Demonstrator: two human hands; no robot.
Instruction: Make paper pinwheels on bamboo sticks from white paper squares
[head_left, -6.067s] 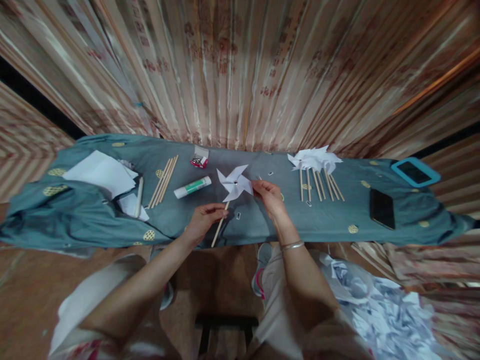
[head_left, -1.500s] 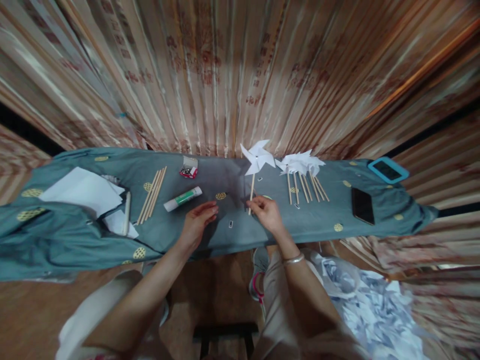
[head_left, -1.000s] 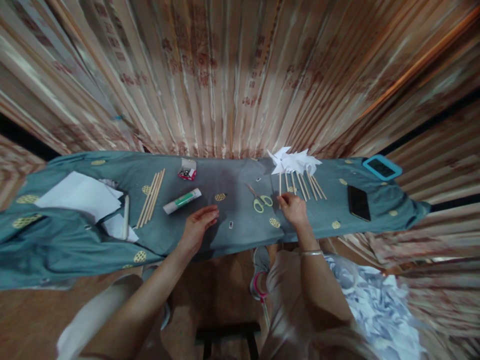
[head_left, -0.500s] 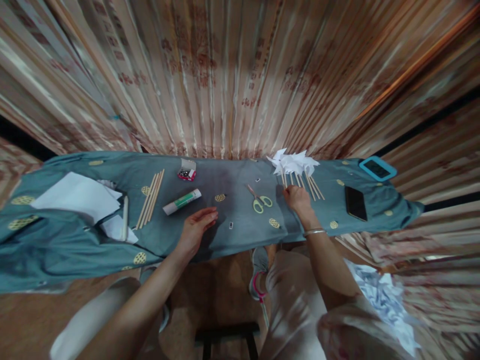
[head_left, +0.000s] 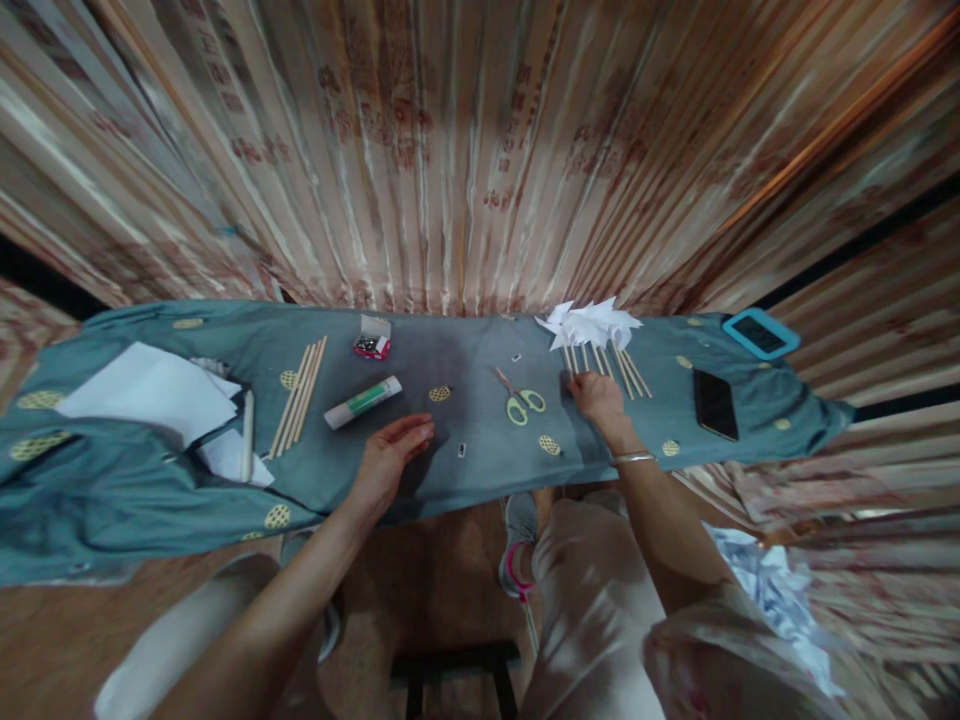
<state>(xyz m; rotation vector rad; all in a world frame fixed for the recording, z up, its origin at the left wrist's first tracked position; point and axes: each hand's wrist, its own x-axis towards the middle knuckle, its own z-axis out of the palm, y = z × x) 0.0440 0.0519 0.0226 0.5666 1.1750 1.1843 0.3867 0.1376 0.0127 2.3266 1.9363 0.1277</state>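
My right hand (head_left: 598, 398) is closed at the lower end of a thin wooden stick, at the left of a row of white paper pinwheels (head_left: 589, 325). The pinwheels lie side by side at the back of the table, sticks pointing toward me. My left hand (head_left: 390, 455) hovers over the near part of the cloth, fingers loosely extended, nothing visible in it. Just beyond it lies a glue stick (head_left: 364, 403) with a green label. Scissors (head_left: 517, 398) with light green handles rest between my hands.
Loose wooden sticks (head_left: 298, 398) lie left of the glue stick, near white paper sheets (head_left: 146, 393) and a white pen-like rod (head_left: 248, 437). A small red box (head_left: 373, 338) holds metal pieces. Rightward are a dark phone (head_left: 715, 404) and a blue-framed device (head_left: 760, 333). Patterned curtains (head_left: 461, 150) hang behind.
The view has shifted very slightly. Both hands stay in almost the same place, my right hand still at the pinwheel stick.
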